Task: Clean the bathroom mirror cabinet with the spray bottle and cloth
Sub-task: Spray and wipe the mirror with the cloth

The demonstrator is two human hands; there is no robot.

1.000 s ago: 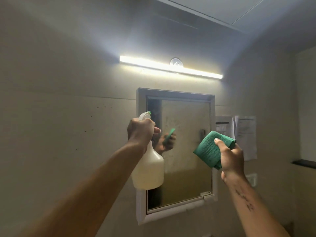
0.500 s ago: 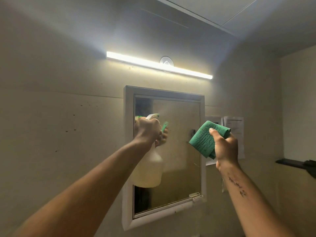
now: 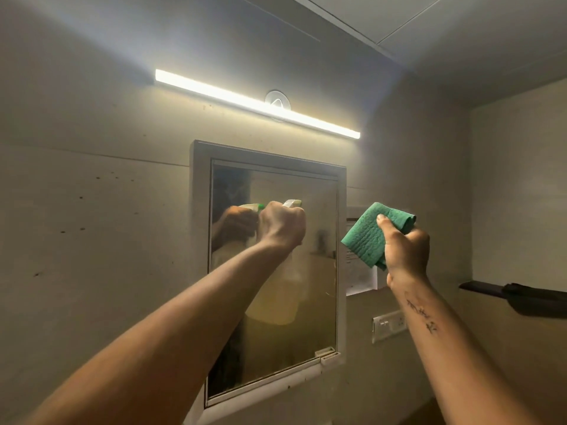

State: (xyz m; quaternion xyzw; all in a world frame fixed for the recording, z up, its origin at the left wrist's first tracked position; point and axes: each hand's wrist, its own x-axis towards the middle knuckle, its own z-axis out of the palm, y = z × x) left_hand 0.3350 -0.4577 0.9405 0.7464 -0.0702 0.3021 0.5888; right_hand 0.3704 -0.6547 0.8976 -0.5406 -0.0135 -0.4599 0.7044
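Head view, from the near forearms outward: both arms rise from the bottom of the frame toward the wall, which puts each tool within reach of the glass at once. At centre frame the left hand [image 3: 282, 227] has its fingers clenched round the neck of the spray bottle [image 3: 276, 296], the pale, yellowish body hanging below the wrist and the white nozzle poking out above the knuckles; it seems to be held high and close so that the mist lands on the upper part of the mirror rather than on the wall. Whether the trigger is squeezed at this instant cannot be told, since the hand hides it. To the right of centre, the right hand [image 3: 405, 250] pinches the folded green cloth [image 3: 372, 236] with the thumb on top, the fold facing forward; it is held just off the right edge of the cabinet, apparently kept out of the spray and ready to wipe. Beyond both hands, the mirror cabinet [image 3: 201, 240] hangs on the wall in the middle of the frame, its door closed, its glass dull and hazy, with the bottle and left hand reflected in its upper left part. My judgement is that the spraying stage is under way and wiping is not yet begun. Farthest off, a light bar [image 3: 254, 102] glows above the cabinet, papers [image 3: 359, 271] are stuck to the wall behind the cloth, and a switch plate [image 3: 388, 325] sits below them.
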